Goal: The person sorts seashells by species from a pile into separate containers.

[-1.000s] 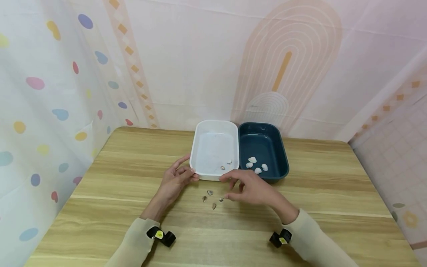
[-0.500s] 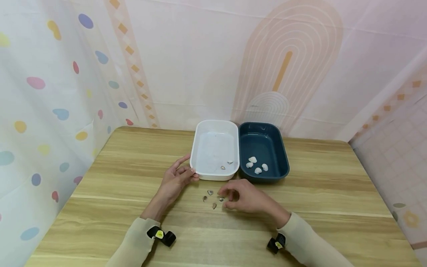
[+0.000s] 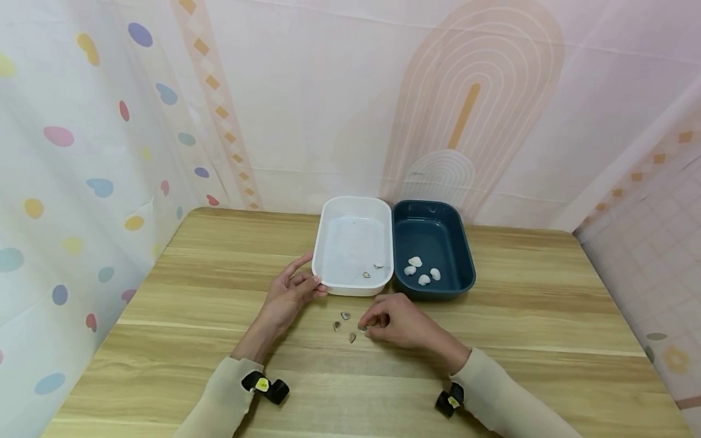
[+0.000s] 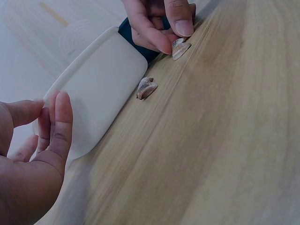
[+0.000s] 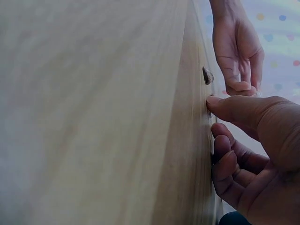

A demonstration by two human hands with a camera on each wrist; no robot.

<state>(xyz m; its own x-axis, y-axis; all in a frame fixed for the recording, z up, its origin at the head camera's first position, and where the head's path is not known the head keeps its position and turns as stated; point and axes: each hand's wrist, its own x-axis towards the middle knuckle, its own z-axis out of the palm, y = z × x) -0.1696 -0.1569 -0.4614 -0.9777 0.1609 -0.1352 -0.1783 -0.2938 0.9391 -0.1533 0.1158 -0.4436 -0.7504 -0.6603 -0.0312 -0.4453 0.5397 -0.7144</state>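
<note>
My left hand (image 3: 286, 302) grips the near left corner of a white rectangular tray (image 3: 353, 291), thumb and fingers at its rim. Below that tray, my right hand (image 3: 409, 323) has its thumb and a finger on either side of a small brownish seashell (image 4: 180, 49) at the tabletop, pinching it. Three similar shells lie just to its left: one shell (image 3: 345, 316) nearest the tray, another shell (image 3: 336, 326), and a third shell (image 3: 352, 337) closest to me. Inside the white tray are two small shells, one of them a brownish shell (image 3: 366, 275).
A dark blue tray (image 3: 467, 258) stands against the right side of the white one, with several white shells (image 3: 415, 261) in its near part. Both trays sit at the back of the wooden table (image 3: 526, 304), before a patterned curtain (image 3: 306, 103).
My right hand has come down and back from the front of the trays, and its thumb and finger have closed on the rightmost shell. The left hand has stayed on the white tray.
</note>
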